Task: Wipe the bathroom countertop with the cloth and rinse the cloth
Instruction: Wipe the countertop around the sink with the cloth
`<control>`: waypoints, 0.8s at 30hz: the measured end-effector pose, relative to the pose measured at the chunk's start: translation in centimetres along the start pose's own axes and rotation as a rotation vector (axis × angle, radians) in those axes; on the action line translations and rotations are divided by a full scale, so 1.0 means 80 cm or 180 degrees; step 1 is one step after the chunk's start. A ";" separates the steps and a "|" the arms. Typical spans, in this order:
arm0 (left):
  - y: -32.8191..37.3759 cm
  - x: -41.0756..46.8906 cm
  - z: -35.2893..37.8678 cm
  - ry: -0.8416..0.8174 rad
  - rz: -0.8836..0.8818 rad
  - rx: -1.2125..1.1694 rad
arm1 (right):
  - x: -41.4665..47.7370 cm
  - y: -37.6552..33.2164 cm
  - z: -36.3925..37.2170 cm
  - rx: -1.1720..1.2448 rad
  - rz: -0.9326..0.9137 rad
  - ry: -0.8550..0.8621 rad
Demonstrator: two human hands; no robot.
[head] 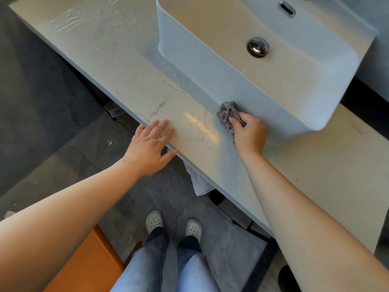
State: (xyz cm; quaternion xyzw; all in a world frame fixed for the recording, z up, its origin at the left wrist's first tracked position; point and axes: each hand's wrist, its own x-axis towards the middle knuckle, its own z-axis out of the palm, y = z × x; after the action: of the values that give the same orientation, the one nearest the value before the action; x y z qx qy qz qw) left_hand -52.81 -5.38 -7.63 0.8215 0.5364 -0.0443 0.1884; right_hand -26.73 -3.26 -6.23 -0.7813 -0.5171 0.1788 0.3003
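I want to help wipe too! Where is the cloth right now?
In the head view, the grey cloth is bunched in the right hand, on the countertop against the front wall of the white sink.

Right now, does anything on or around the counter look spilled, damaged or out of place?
Nothing looks damaged; wet streaks glisten on the countertop between the left hand and the cloth that the right hand grips, which fits wiping. A white towel hangs crumpled under the counter's front edge.

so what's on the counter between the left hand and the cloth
Head view: only bare countertop, glossy with wet streaks, between the left hand and the cloth.
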 end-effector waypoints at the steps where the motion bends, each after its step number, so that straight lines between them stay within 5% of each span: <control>1: -0.001 0.000 0.000 -0.0005 0.0013 0.0006 | 0.003 0.003 0.008 -0.0109 0.0019 0.0035; 11: -0.013 0.002 0.005 0.0027 0.0178 -0.0031 | 0.008 -0.002 0.046 -0.0286 0.0090 0.0473; 24: -0.050 -0.001 -0.009 0.0369 0.0298 -0.0417 | -0.102 -0.023 0.054 -0.0212 -0.0393 0.0017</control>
State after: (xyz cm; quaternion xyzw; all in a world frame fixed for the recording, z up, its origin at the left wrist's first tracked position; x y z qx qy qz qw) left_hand -56.49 -3.76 -7.99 0.8328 0.5091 0.0474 0.2122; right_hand -33.86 -8.92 -8.56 -0.7579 -0.5692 0.1405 0.2860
